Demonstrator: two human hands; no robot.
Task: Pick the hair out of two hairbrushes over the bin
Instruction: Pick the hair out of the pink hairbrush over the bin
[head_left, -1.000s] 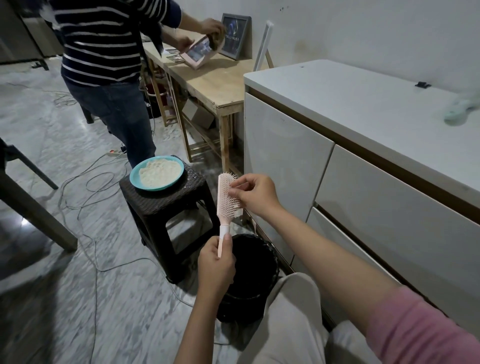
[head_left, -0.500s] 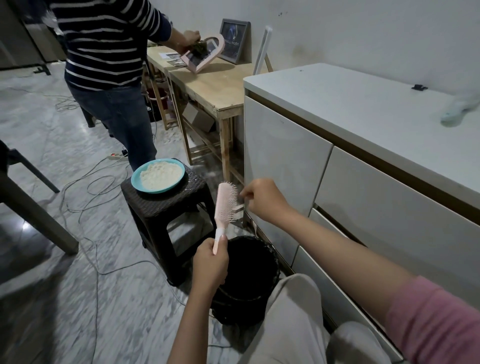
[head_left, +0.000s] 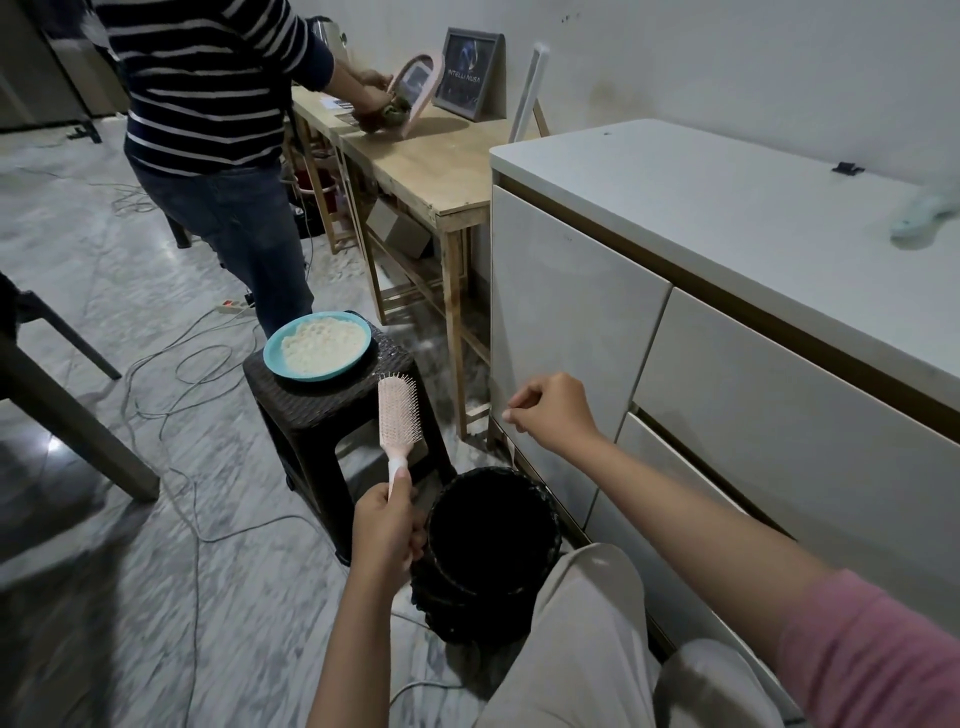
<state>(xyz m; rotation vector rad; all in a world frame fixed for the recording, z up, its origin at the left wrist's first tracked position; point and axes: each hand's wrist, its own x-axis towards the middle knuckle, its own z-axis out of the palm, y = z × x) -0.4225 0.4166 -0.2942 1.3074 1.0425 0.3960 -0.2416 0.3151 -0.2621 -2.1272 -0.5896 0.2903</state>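
Observation:
A pink hairbrush (head_left: 398, 415) stands upright in my left hand (head_left: 384, 535), which grips its handle; the bristles face right. My right hand (head_left: 553, 413) is about a hand's width to the right of the brush head, its fingertips pinched together; any hair between them is too fine to see. The black bin (head_left: 519, 477) sits on the floor just below and between both hands, beside my knee. A blurred pale green object (head_left: 924, 218) lies on the white cabinet top at far right; I cannot tell what it is.
A dark woven stool (head_left: 311, 410) carrying a teal plate (head_left: 274, 364) of white food stands left of the bin. The white cabinet (head_left: 571, 312) is on the right and a wooden table (head_left: 431, 166) behind. A person in a striped top (head_left: 218, 104) stands there. Cables (head_left: 197, 519) cross the floor.
My right hand has pulled away from the bristles to the right, fingers still pinched. The brush has dropped a little and shifted left with my left hand.

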